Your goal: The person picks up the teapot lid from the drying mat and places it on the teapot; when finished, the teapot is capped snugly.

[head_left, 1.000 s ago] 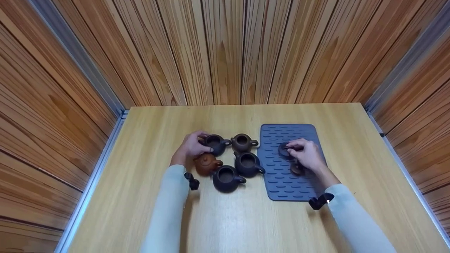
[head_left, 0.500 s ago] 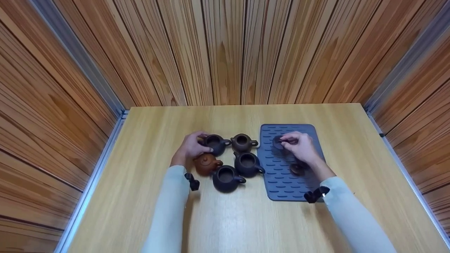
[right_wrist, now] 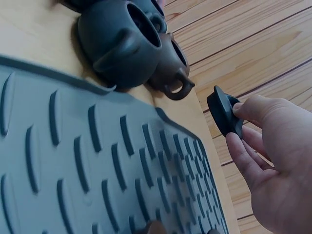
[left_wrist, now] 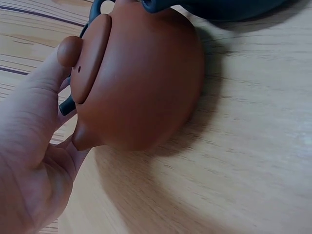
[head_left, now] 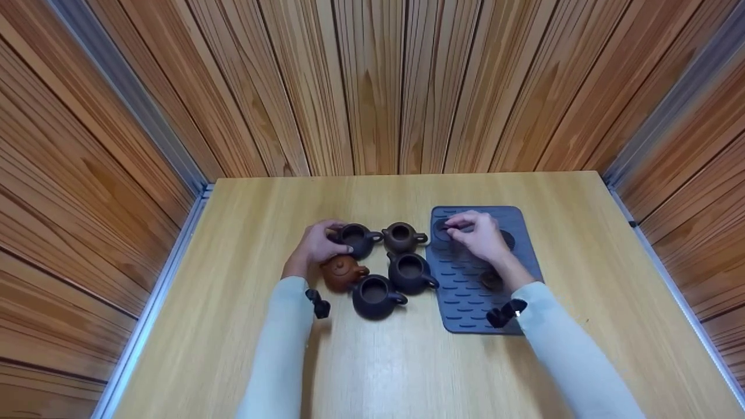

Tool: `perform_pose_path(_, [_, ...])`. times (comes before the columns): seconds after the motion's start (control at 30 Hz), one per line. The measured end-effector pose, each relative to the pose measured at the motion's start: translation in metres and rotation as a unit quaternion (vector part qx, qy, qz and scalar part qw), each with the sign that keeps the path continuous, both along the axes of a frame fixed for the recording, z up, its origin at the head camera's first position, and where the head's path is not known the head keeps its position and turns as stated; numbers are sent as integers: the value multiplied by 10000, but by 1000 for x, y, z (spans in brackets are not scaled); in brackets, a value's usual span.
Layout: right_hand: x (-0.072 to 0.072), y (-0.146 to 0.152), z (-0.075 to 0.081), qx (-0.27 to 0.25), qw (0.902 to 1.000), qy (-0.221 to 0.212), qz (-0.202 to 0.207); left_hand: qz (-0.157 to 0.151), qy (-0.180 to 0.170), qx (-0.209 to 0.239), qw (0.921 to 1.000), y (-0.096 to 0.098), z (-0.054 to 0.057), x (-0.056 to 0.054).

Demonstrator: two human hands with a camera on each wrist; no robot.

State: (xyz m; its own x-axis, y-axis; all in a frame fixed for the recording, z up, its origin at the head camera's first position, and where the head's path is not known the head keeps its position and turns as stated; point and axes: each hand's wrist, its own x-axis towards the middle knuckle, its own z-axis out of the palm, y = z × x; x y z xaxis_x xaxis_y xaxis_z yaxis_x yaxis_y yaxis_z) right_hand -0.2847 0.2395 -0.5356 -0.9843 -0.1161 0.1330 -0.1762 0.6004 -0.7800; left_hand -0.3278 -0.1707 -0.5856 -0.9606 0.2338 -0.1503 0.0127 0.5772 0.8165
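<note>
My left hand (head_left: 320, 241) grips a black open-topped teapot (head_left: 358, 237) at the back left of the group, thumb on its near side. In front of that hand stands a reddish-brown teapot (left_wrist: 146, 78) with its lid (left_wrist: 92, 61) on. Over the far left part of the grey mat (head_left: 463, 317), my right hand (head_left: 480, 235) pinches a black teapot lid (right_wrist: 222, 111) by its knob. The right wrist view shows this lid held up clear of the mat, tilted.
A dark brown open teapot (head_left: 401, 237) stands at the back, with two black open teapots nearer me, one in the middle (head_left: 409, 273) and one in front (head_left: 373, 298). Two loose lids lie on the mat, one far (head_left: 508, 239) and one nearer (head_left: 492, 280). Wooden walls surround the table.
My right hand has carried the black lid left and away from me across the mat, uncovering another lid behind the hand. My left hand keeps its grip on the black teapot.
</note>
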Motion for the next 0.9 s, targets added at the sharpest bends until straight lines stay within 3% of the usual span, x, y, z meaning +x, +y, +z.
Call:
perform_pose_path(0.23, [-7,-18,4,-156,9998,-4,89,19,-236,142,9996,6,20,13])
perform_pose_path(0.3, [-8,-24,5,-233,9997,-27,119,-8,-93,128,9999,2,12,9])
perform_pose_path(0.43, [-11,-34,7,-313,9993,3,184,20,7,118,9999,3,13,10])
perform_pose_path(0.53, [-13,-42,8,-321,9991,75,276,123,-145,187,9996,10,23,15])
perform_pose_path(0.9, [-18,-72,16,-387,9985,-202,323,234,-211,225,9992,11,25,18])
